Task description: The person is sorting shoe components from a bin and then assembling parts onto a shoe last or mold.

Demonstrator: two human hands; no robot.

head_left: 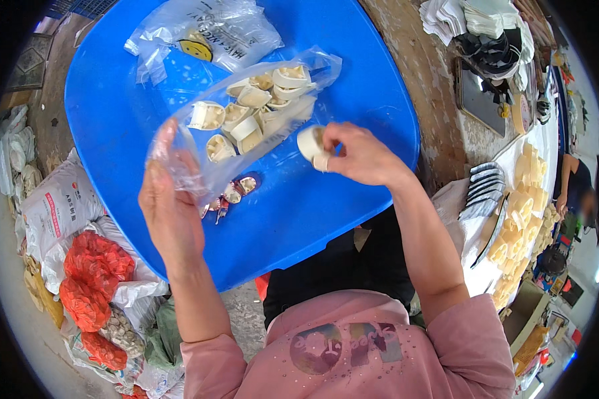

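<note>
My left hand grips the near end of a see-through plastic bag, its fingertips partly behind the film. Inside the bag lie several cream-coloured curved plastic pieces, hollow and cup-like. To the right of the bag, just above the blue tabletop, my right hand pinches one cream curved piece between thumb and fingers. Next to my left hand, a few small dark-red and cream pieces rest on the blue surface. What they are is too small to tell.
A printed see-through bag with a yellow smiley lies at the far side of the blue top. White sacks and red bags are heaped at left. On the right bench sit a tablet, dark curved strips and many cream parts.
</note>
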